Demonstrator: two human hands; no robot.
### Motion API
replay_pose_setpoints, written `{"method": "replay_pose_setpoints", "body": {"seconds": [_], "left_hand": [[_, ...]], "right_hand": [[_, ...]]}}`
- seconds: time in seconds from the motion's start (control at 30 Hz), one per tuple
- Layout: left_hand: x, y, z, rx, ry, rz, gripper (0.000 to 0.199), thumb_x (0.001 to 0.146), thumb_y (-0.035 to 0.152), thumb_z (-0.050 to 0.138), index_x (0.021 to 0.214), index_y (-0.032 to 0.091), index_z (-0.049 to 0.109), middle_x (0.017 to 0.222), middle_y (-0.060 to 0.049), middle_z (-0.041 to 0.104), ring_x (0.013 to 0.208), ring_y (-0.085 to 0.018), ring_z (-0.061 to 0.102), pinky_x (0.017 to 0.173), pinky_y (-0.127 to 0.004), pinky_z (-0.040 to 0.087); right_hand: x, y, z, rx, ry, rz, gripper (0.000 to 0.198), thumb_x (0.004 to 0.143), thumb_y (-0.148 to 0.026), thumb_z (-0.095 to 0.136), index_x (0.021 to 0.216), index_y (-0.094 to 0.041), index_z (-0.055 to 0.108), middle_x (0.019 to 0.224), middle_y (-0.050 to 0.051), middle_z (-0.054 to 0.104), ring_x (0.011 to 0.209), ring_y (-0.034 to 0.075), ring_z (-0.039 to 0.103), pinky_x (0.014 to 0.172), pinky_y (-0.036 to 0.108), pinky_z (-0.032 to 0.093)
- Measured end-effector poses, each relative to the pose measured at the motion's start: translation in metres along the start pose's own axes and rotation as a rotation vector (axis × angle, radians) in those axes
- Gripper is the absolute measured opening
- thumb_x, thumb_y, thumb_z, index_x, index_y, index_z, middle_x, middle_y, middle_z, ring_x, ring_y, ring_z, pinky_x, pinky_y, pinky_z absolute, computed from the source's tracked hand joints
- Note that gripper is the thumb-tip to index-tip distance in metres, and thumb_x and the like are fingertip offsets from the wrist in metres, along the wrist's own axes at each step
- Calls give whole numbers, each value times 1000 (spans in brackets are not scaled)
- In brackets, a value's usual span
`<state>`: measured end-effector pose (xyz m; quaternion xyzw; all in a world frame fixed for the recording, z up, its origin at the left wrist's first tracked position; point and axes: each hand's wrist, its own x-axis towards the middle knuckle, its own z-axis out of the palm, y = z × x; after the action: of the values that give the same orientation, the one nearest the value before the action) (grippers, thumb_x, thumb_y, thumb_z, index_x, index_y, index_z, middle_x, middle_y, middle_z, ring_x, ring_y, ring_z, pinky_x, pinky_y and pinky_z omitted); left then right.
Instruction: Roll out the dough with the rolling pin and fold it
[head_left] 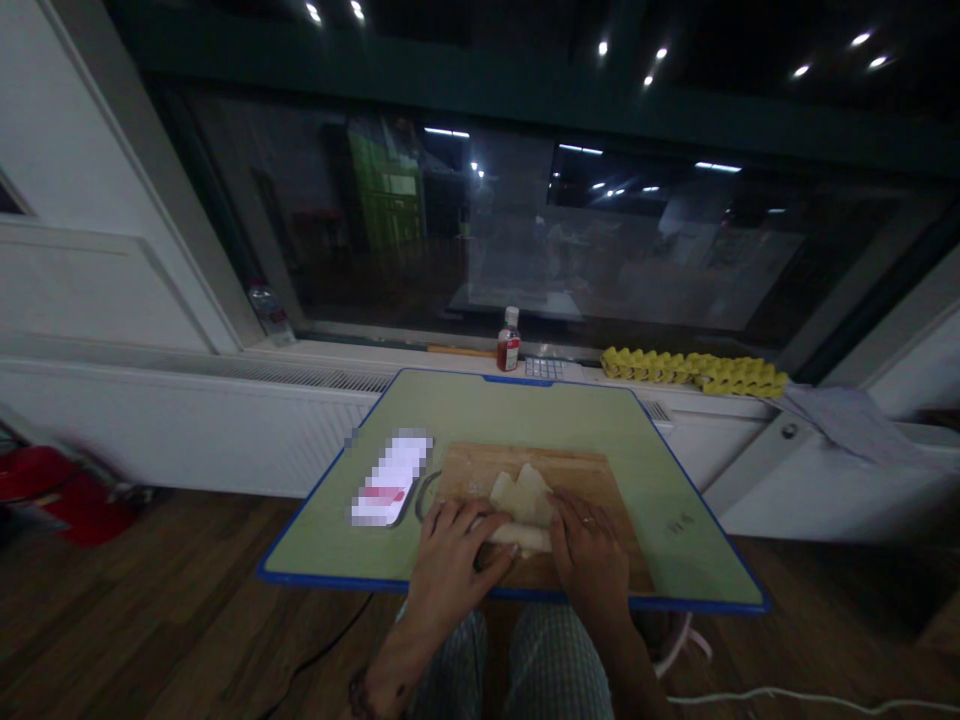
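Note:
A pale, flattened sheet of dough (521, 490) with an uneven far edge lies on a wooden cutting board (622, 545). Across its near part runs a light rolling pin (517, 535), its ends covered by my hands. My left hand (457, 550) grips the left end, fingers over the top and thumb on the near side. On the right end rests my right hand (592, 550), fingers curled over it and a ring on one finger. A little dough shows on the near side of the pin, by my left thumb.
The board lies on a small green table (360, 550) with a blue rim. A blurred, lit phone (394, 480) and a dark round rim (426, 495) are left of the board. On the windowsill stand a red-filled bottle (509, 342) and yellow egg trays (694, 370).

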<state>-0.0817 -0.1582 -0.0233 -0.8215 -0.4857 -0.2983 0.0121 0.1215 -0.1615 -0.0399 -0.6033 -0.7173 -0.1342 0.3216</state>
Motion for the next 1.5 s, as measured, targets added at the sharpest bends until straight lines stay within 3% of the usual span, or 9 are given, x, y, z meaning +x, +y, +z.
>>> {"method": "replay_pose_setpoints", "body": {"seconds": [0.63,1.0,1.2,1.5], "left_hand": [[-1,1,-2,-31,13,-6,26,87,29,64,112,32,68,108,-1,67,103,-26,54,100,-48,33],[-2,2,1,2,51,2,24,89,36,62,111,31,69,109,-2,68,104,-26,55,100,-47,34],[-2,1,0,6,0,6,29,89,24,58,115,31,67,114,-1,67,106,-27,53,99,-49,34],[-1,2,-1,18,0,9,26,91,27,56,115,29,66,113,-2,67,106,-27,53,99,-49,33]], "right_hand": [[0,-3,-2,-13,-8,5,32,97,-21,42,116,-20,68,120,5,70,109,19,62,101,36,42],[-1,0,1,-21,4,-7,32,98,-22,41,116,-19,67,119,5,70,108,20,62,102,37,41],[-2,-1,2,-11,1,-1,32,97,-21,42,117,-20,67,120,5,69,110,19,62,103,36,41],[-2,-1,1,-21,-6,4,31,98,-22,42,117,-20,67,121,5,69,110,20,61,101,36,41]]}}
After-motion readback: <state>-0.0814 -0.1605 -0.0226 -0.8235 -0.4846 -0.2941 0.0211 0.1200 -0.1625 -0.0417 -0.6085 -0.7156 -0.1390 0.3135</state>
